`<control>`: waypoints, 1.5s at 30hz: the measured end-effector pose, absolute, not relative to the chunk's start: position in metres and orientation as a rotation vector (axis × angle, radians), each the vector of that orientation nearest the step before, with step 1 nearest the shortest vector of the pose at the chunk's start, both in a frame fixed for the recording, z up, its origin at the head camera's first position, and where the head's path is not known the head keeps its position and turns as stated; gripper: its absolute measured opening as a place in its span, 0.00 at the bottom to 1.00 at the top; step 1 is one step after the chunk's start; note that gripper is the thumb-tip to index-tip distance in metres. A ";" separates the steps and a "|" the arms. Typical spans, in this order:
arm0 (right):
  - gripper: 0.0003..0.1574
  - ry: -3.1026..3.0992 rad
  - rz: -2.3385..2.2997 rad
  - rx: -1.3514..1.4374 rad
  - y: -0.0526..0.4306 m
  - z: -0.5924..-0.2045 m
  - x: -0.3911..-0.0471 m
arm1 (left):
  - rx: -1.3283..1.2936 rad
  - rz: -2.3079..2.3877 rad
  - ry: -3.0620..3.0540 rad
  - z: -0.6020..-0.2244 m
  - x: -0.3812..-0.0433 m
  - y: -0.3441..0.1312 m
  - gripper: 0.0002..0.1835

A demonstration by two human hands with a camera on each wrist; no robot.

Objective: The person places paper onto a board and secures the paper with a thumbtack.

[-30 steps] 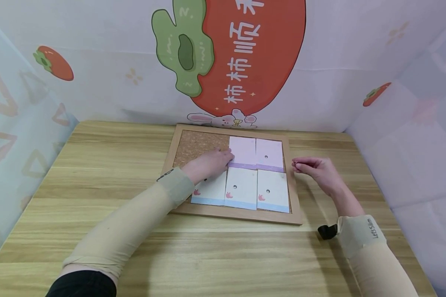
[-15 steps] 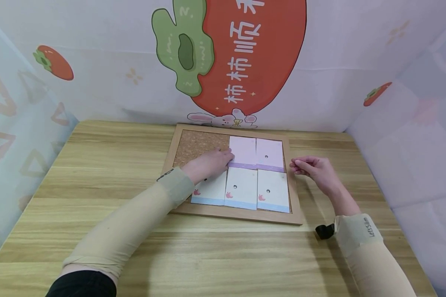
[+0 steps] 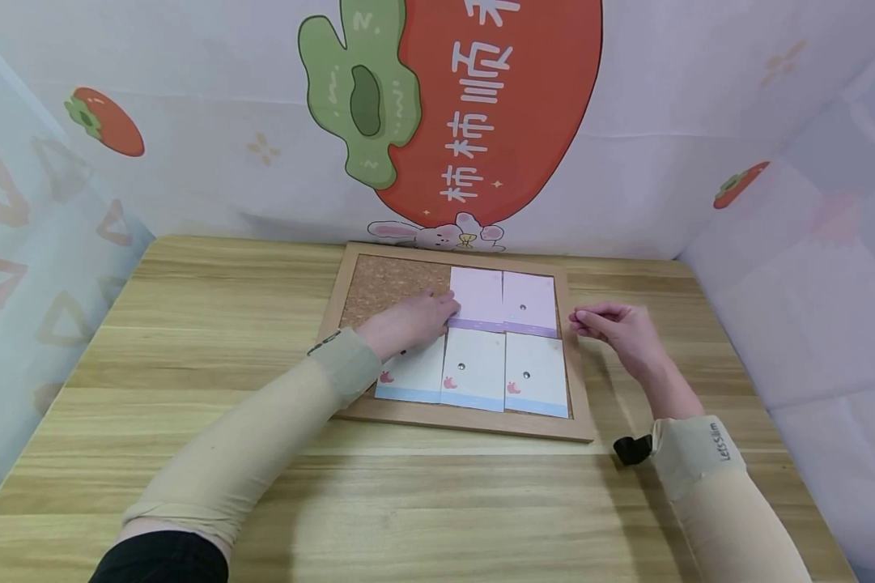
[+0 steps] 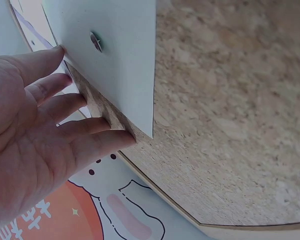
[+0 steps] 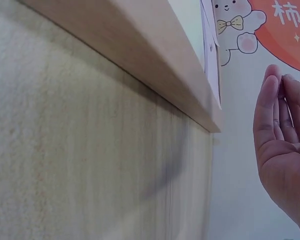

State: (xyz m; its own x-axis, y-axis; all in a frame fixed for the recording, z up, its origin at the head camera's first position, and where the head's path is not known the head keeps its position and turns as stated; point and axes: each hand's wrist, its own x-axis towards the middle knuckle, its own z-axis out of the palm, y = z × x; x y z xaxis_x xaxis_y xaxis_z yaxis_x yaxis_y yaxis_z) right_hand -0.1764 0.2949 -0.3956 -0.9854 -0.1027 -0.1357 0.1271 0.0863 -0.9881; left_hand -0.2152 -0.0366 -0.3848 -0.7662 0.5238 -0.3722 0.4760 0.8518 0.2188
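A wood-framed cork board [image 3: 393, 279] lies on the table with two purple-edged cards and three blue-edged cards on it. My left hand [image 3: 411, 320] rests on the board, fingers extended, its fingertips at the left edge of the inner purple-edged card [image 3: 477, 291]. No tack shows on that card. A silver thumbtack [image 3: 522, 308] sits in the other purple-edged card [image 3: 542, 287]. Close above the left palm's side is a blue-edged card [image 4: 125, 65] with its own thumbtack [image 4: 95, 41]. Right of the frame, my raised right hand [image 3: 622, 330] pinches a tiny dark piece, its kind mostly hidden by fingertips.
The board's wooden frame [image 3: 466, 429] forms a raised border beside the right hand. Behind the wooden table [image 3: 379, 502] stands a printed backdrop [image 3: 211, 186] with persimmon pictures. A black strap end [image 3: 632, 450] sticks out from the right sleeve.
My right hand and forearm have shifted slightly left toward the board's frame, fingertips still together. The left hand and the cards have stayed in place.
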 end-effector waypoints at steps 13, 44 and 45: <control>0.20 2.289 -1.770 0.000 0.271 -0.393 -0.190 | 0.724 0.148 2.601 -0.386 -0.217 -0.038 0.27; 0.14 2.468 -1.316 0.016 0.193 -0.400 -0.230 | 0.697 0.136 2.585 -0.388 -0.221 -0.034 0.26; 0.14 2.458 -1.313 0.026 0.192 -0.400 -0.231 | 0.696 0.135 2.583 -0.388 -0.221 -0.034 0.27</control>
State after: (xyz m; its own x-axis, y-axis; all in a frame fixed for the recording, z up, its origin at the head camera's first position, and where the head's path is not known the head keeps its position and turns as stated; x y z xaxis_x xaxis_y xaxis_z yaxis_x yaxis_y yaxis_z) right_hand -0.2312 0.1919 -0.3999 -0.9378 -0.1472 -0.3145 0.1796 0.5696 -0.8021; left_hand -0.2206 -0.0341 -0.3879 -0.7670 0.4972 -0.4056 0.4522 0.8673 0.2081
